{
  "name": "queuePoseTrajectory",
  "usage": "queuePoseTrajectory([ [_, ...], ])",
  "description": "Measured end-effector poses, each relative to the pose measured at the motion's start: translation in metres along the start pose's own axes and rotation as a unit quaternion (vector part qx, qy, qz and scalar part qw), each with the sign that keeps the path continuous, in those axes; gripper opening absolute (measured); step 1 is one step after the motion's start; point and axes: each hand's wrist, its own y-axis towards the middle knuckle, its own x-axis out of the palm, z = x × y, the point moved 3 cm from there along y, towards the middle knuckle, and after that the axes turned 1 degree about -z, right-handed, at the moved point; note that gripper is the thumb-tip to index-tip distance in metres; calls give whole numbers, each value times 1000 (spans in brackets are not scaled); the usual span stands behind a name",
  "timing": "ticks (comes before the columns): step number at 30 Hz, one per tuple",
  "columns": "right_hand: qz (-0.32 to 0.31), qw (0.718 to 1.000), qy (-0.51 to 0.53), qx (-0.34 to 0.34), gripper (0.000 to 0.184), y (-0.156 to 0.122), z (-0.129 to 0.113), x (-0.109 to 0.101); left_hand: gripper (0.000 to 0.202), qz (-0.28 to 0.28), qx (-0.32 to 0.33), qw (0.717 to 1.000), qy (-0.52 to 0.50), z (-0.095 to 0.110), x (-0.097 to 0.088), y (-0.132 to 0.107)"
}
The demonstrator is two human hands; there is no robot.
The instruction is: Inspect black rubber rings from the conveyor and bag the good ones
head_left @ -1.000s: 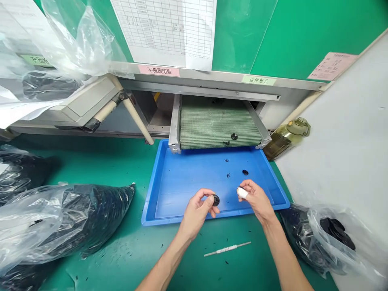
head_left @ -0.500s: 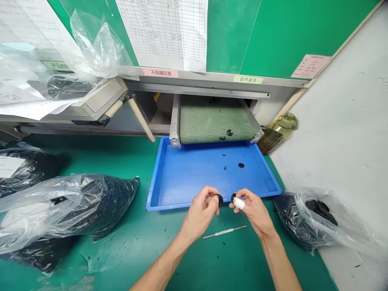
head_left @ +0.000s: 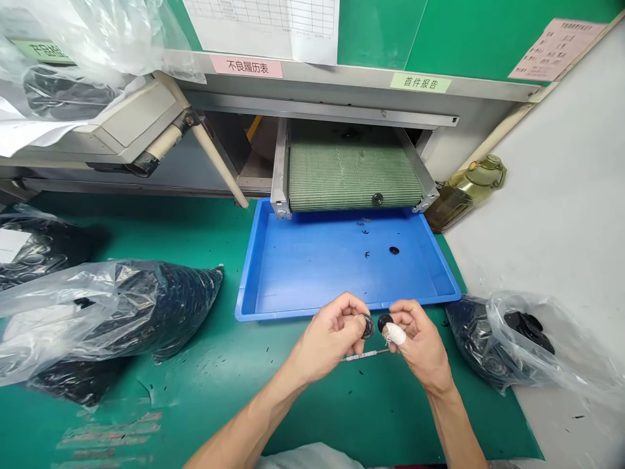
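Observation:
My left hand (head_left: 336,332) pinches a round black part (head_left: 368,327) between thumb and fingers. Close beside it on the right, my right hand (head_left: 417,339) grips a second round black piece (head_left: 384,322); its thumb is wrapped in white. A small gap separates the two parts. Both hands hover just in front of the near rim of the blue tray (head_left: 303,273). In the tray lie one black disc (head_left: 394,250) and several small black scraps (head_left: 365,232). Below the hands, a thin rod with a white middle (head_left: 362,355) rests on the green table, partly hidden by the left hand.
A green mesh conveyor (head_left: 342,172) ends over the tray's back edge, with a black part (head_left: 377,199) near its end. Plastic bags of black parts (head_left: 161,306) fill the left side; another open bag (head_left: 493,345) stands right. A greenish bottle (head_left: 463,192) leans by the wall.
Both hands have shifted slightly right in view, and the two black parts are nearer each other. The part on the conveyor sits closer to the belt's end. The camera view has tilted down.

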Motion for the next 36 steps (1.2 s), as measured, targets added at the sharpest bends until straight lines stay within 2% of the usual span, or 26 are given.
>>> queuePoseTrajectory([
  [2,-4,999,-47,-22,25,3,-1,0,9,6,3,1000,-1,-2,-4,3],
  [4,-7,994,-100,-37,18,7,0,2,12,26,11,1000,-4,-7,-9,7],
  [7,21,990,-135,-40,18,13,2,7,22,65,-1,998,-13,-20,-16,14],
  [11,51,987,-143,-57,15,21,-3,28,36,54,-8,998,-26,-41,-12,26],
  [13,16,986,-151,-73,24,27,-8,37,38,38,4,999,-36,-47,-10,32],
  [15,-60,983,-157,-70,33,38,-10,38,36,28,11,999,-37,-51,-11,38],
  [17,-115,976,-179,-47,35,56,-7,23,33,36,6,998,-42,-54,-18,43],
  [18,-117,969,-214,-34,36,68,-3,11,30,48,1,997,-53,-55,-23,45],
  [20,-71,944,-322,-11,35,98,8,-20,26,79,-12,993,-92,-57,-33,49],
  [21,-40,923,-383,-3,34,115,14,-36,25,92,-17,989,-117,-57,-37,51],
  [23,-3,898,-439,3,37,149,25,-62,25,104,-26,980,-166,-58,-41,53],
  [25,1,898,-441,2,43,179,35,-77,25,108,-44,972,-203,-57,-41,55],
  [28,-9,903,-428,4,43,207,42,-85,27,114,-73,958,-255,-57,-39,58],
  [30,-5,911,-413,6,41,212,42,-86,27,118,-77,949,-281,-56,-39,60],
  [32,3,921,-389,5,43,206,37,-82,26,121,-68,948,-285,-55,-41,63],
  [34,1,935,-356,5,44,190,30,-70,29,119,-52,954,-270,-54,-41,67],
  [36,-18,947,-320,2,40,165,21,-47,32,117,-35,961,-247,-54,-38,72],
])
